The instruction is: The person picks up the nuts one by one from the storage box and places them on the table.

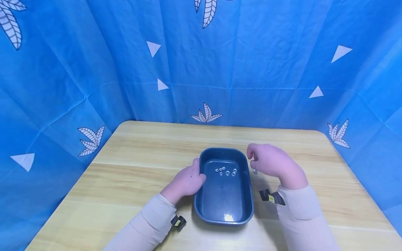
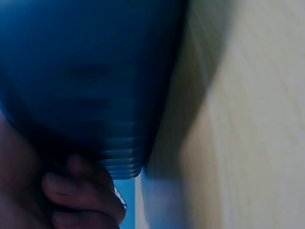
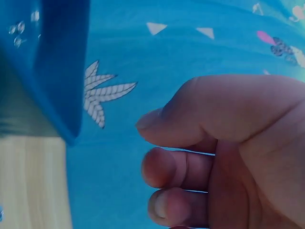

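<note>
A dark blue tray (image 1: 223, 209) holds several small clear ring-like pieces (image 1: 227, 173) toward its far end. My left hand (image 1: 187, 179) grips its left rim, thumb over the edge; the left wrist view has the curled fingers (image 2: 86, 195) against the tray's outer side (image 2: 86, 62). Off the tray's right side hangs my right hand (image 1: 274, 162), its fingers loosely bent. A gap shows between thumb and fingertips in the right wrist view, where the hand (image 3: 228, 148) holds nothing visible. Just below it, a small clear piece (image 1: 255, 171) lies on the table.
The wooden table (image 1: 141, 157) extends around the tray. Blue patterned cloth (image 1: 267, 69) hangs behind the table and at both sides. The tray's rim (image 3: 71, 138) and part of the table (image 3: 33, 176) appear at the left of the right wrist view.
</note>
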Demonstrator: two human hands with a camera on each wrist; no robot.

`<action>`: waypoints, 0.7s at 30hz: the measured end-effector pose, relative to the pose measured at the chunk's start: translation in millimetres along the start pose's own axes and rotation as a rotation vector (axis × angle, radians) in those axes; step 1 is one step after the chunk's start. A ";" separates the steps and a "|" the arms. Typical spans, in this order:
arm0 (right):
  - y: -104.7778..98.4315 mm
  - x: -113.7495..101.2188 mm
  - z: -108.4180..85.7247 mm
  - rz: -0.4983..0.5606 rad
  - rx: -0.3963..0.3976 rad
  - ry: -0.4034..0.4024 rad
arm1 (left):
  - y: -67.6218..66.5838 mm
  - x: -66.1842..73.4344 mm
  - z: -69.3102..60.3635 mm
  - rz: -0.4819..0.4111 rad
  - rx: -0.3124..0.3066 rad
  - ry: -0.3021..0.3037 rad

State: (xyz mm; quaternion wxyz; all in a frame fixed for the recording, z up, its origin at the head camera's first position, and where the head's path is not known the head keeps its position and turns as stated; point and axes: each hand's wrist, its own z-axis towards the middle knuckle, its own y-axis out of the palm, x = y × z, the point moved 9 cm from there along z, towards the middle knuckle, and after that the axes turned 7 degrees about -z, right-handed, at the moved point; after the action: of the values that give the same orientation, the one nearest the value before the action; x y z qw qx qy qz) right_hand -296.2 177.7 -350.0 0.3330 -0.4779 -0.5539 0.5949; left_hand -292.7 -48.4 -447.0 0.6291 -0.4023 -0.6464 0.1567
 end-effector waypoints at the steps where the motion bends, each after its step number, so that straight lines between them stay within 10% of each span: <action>1: -2.5 -3.2 -1.7 0.005 0.010 -0.004 | 0.2 -0.2 0.1 0.001 0.000 -0.002; 21: -5.7 -53.8 1.3 -0.063 0.127 -0.100 | -0.6 0.3 1.2 0.012 0.007 0.013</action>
State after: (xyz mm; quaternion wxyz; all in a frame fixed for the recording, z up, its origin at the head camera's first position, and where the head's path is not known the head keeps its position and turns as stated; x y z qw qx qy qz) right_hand -280.8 128.4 -333.8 0.3532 -0.4076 -0.5458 0.6412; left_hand -294.0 -48.3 -446.5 0.6338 -0.4050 -0.6393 0.1599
